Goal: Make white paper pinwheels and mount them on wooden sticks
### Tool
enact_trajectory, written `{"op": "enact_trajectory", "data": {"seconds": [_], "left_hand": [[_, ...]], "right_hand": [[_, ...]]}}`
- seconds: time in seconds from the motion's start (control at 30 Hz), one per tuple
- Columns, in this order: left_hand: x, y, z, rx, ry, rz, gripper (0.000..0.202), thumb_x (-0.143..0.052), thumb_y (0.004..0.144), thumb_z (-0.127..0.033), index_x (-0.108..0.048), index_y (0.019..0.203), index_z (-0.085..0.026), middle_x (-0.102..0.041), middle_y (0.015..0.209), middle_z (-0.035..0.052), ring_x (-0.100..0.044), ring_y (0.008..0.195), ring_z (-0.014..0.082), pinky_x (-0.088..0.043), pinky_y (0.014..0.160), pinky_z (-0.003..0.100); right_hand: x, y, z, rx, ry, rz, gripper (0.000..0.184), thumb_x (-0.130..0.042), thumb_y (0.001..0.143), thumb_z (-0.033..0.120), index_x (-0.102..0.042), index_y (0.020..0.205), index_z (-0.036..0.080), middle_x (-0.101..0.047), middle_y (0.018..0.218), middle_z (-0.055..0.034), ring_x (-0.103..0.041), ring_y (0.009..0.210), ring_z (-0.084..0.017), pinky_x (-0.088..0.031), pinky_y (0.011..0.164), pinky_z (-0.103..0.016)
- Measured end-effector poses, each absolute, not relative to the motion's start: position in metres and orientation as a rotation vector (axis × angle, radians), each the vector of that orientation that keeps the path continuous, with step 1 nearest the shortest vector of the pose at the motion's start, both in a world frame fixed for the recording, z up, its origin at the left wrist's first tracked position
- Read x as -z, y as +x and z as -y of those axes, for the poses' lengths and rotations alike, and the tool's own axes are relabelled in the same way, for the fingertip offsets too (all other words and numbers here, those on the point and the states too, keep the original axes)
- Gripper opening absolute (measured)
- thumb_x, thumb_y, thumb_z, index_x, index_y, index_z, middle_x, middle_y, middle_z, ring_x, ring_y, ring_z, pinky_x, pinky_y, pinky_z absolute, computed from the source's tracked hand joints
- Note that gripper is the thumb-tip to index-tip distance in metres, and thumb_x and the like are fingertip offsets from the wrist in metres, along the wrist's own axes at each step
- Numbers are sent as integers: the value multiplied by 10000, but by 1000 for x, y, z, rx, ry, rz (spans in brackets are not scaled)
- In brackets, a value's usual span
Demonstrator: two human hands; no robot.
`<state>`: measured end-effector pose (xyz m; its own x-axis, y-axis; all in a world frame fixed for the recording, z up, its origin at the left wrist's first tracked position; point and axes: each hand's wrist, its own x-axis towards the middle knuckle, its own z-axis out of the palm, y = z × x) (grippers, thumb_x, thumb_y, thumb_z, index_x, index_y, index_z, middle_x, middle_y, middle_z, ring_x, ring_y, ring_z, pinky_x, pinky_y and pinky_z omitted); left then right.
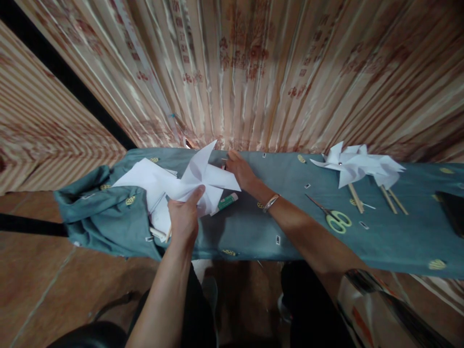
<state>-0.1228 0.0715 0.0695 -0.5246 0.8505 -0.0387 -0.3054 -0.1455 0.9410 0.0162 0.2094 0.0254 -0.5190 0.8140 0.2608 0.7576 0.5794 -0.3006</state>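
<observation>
My left hand (185, 216) pinches the middle of a white paper pinwheel (203, 179) and holds it just above the teal cloth-covered table (253, 227). My right hand (242, 170) reaches past the pinwheel to the table's far edge, fingers curled down on something small that I cannot make out. A glue stick (225, 203) with a green label lies under the pinwheel's right blade. Loose white paper sheets (145, 181) lie to the left, with a thin wooden stick (159, 234) beside my left wrist.
Finished white pinwheels (357, 166) on wooden sticks (355, 197) lie at the right. Green-handled scissors (335, 218) rest between them and my right forearm. A dark object (453, 210) sits at the far right edge. A striped curtain (253, 72) hangs close behind the table.
</observation>
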Motion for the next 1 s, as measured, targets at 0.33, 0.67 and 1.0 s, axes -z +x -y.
{"op": "enact_trajectory", "data": {"seconds": [0.33,0.67,1.0], "left_hand": [[-70,-117,-73,-1785,707,-1266,341,-775,585,-206,-701,907,-119,-739,924,88,-690,898,224,-533,898,370],[-63,-105,-72,-1737,793,-1231,345,-789,581,-205,-712,900,-101,-740,918,86,-685,939,242,-494,959,396],[-56,-75,-74,-1668,887,-1283,388,-794,578,-274,-712,922,-114,-742,940,108,-689,933,265,-530,903,408]], "right_hand": [[-16,40,-193,-673,-1416,1696,186,-509,851,225,-673,800,155,-697,1038,-94,-618,1068,-208,-476,894,-332],[-17,117,-110,-616,-1568,1727,137,-535,815,241,-646,766,178,-674,694,-26,-624,644,-166,-449,623,-268],[-1,155,-54,114,-1663,2305,228,-413,916,130,-638,877,139,-687,931,-159,-619,866,-266,-483,817,-368]]}}
